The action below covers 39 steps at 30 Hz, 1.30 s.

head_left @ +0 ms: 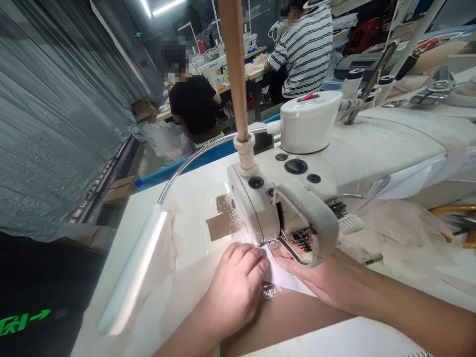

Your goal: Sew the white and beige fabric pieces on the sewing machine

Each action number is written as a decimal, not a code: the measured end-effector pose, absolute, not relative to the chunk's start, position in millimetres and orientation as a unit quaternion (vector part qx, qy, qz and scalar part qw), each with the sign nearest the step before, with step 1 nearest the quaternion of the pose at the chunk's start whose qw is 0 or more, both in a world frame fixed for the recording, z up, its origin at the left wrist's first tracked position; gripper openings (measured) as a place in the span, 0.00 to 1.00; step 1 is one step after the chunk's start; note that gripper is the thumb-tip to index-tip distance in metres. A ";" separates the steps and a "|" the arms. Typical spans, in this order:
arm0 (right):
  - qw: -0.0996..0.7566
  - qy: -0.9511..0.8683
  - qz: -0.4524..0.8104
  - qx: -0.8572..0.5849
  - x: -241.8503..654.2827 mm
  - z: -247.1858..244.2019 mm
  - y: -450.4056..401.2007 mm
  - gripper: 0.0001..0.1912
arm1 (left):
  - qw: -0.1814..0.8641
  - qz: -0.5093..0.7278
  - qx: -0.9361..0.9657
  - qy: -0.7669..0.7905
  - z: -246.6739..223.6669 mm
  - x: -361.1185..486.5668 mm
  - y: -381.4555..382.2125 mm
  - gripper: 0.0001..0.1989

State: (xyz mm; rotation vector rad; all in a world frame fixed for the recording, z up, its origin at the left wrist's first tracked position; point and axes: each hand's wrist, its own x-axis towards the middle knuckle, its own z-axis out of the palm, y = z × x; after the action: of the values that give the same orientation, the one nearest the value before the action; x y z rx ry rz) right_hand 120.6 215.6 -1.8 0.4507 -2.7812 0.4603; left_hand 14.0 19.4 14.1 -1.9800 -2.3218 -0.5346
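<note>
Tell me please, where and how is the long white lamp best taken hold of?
I would grip the long white lamp around its middle, coming from its left with the left hand, fingers across its width: it is a slim, slanting bar, its upper end meets the curved metal neck, and that side looks unobstructed.

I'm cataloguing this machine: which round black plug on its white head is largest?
The middle black plug of the three nearest the white oval canister; both neighbours are smaller.
</note>
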 end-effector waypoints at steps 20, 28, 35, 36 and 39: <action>0.145 -0.971 0.126 0.139 119.6 -3.2 212.2 0.24 | -0.014 -0.216 -0.632 -0.744 5.8 -4.3 17.5 0.11; 0.147 -0.965 0.139 0.169 121.5 -3.5 218.3 0.24 | 0.013 -0.203 -0.645 -0.736 7.0 -4.5 18.0 0.11; 0.140 -0.963 0.156 0.168 119.7 -1.0 215.8 0.23 | 0.008 -0.193 -0.643 -0.741 8.5 1.1 19.6 0.10; 0.141 -0.963 0.160 0.167 120.0 -0.8 215.6 0.23 | 0.004 -0.192 -0.640 -0.744 8.7 0.8 19.5 0.10; 0.145 -0.961 0.174 0.161 120.7 -0.5 215.2 0.22 | 0.000 -0.190 -0.636 -0.747 9.1 -0.4 18.2 0.11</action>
State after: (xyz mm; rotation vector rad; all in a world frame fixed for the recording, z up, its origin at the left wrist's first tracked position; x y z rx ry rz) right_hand 120.7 215.2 -0.5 0.4625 -2.7674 0.5018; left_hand -0.4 18.2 9.1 -2.0000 -2.3487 -0.5984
